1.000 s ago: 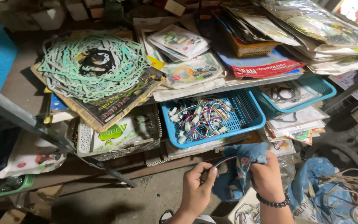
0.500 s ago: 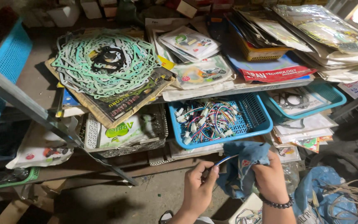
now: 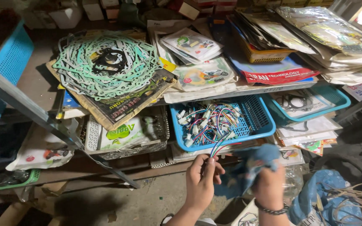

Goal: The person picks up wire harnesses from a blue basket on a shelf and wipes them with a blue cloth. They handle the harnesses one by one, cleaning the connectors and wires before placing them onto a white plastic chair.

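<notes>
Since the earlier frame the left hand (image 3: 201, 181) has lifted toward the front lip of the blue basket (image 3: 256, 121), and the bundle of coloured wires (image 3: 215, 150) now runs straight up from its fingertips to that lip, where before it arched between the two hands. Largest in view is the crowded shelf (image 3: 42, 79), a dark board that runs from nine o'clock to three o'clock and is crossed at eight o'clock by a slanting grey metal bar (image 3: 26, 106). On it at eleven o'clock lies a heap of pale green gaskets (image 3: 105, 67) on a brown printed card (image 3: 126, 106); at one to two o'clock sit stacks of flat plastic packets (image 3: 327, 31). Below these, at centre, the blue basket holds a tangle of wire connectors (image 3: 208, 121), with a teal basket (image 3: 336, 98) just beside it at three o'clock and a grey mesh tray (image 3: 156, 142) at its other side. Bare concrete floor (image 3: 139, 201) shows at six o'clock, and a blue plastic bag (image 3: 321, 196) with loose pale cord (image 3: 357, 201) lies at four o'clock. The left grip is pinched closed on the wire bundle. The right hand (image 3: 269, 184), with a dark wristband (image 3: 271, 209), is closed around a blue cloth (image 3: 252, 165) at five o'clock.
</notes>
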